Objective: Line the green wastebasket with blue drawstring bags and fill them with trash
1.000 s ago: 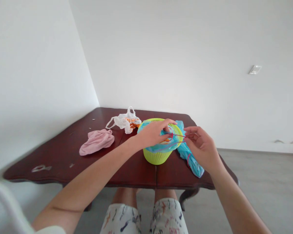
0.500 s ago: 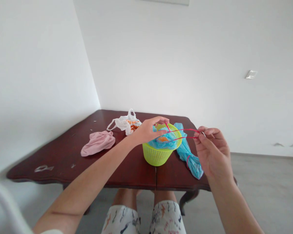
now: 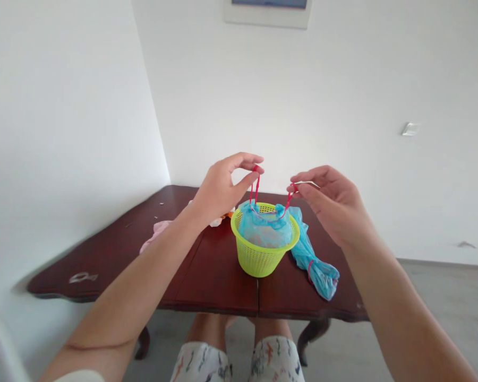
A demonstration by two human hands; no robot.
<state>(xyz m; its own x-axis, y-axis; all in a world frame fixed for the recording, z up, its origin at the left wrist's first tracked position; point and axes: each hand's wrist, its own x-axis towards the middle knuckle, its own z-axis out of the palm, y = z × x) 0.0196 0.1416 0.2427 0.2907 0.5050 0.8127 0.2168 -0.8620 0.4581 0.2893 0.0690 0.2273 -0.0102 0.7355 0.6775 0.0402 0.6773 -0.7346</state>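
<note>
Blue bag (image 3: 265, 236) — thin, see-through, puffed — inside green basket (image 3: 258, 263); left hand (image 3: 225, 184), right hand (image 3: 335, 202) each pinching red drawstring (image 3: 257, 187) above basket.

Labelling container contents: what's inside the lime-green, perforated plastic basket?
A translucent blue plastic bag sits inside the basket, its red drawstring held up by the left hand and right hand. The bag hides the basket's bottom; anything within the bag can't be made out.
</note>
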